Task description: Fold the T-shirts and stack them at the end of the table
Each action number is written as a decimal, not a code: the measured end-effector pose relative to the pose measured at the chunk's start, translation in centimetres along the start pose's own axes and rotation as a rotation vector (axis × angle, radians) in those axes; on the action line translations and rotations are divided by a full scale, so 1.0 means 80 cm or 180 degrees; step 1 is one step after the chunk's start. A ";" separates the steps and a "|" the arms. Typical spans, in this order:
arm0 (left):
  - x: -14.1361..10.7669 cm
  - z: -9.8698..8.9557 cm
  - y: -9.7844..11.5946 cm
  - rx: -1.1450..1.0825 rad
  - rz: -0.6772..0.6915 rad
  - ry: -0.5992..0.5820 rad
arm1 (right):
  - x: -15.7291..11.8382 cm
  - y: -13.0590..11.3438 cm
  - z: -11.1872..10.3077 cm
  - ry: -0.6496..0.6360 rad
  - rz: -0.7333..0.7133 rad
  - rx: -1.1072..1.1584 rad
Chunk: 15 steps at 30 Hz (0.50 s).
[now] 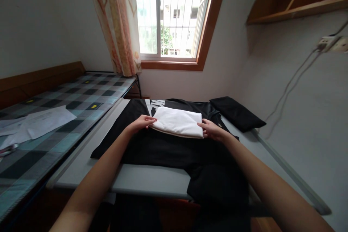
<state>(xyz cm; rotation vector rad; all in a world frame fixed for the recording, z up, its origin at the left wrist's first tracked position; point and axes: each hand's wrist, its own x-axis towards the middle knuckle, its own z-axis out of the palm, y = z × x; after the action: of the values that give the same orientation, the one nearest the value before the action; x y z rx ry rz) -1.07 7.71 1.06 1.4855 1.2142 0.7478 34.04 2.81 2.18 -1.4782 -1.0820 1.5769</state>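
Note:
A white folded cloth [178, 121], neatly squared, is held level above a black garment with white lettering [163, 148]. My left hand [143, 121] pinches the cloth's left edge, thumb on top. At its right edge, my right hand [212, 129] grips it between thumb and fingers. The black garment lies spread over a light grey table [152, 179], and one part of it hangs over the front edge. Behind my right hand, a folded black cloth [236, 112] rests at the table's far right corner.
On the left stands a bed with a checked cover [67, 96], bearing several white papers [40, 123]. A curtain [119, 21] hangs by the barred window [176, 18]. Cables run down the right wall from a socket [326, 42], below a wooden shelf [296, 12].

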 end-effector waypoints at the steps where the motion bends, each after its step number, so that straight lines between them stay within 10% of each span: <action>1: -0.001 0.001 0.001 -0.0073 0.0023 0.0026 | -0.003 0.000 0.000 0.0002 -0.0051 0.0055; 15: 0.043 0.064 0.098 -0.0084 0.0458 -0.0259 | -0.050 -0.087 -0.089 0.1120 -0.0455 -0.0516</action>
<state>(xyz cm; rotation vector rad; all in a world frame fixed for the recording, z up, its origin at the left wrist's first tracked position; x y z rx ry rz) 6.99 9.61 6.66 1.5788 1.0411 0.7883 41.15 2.67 10.17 -1.6691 -1.0980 1.1001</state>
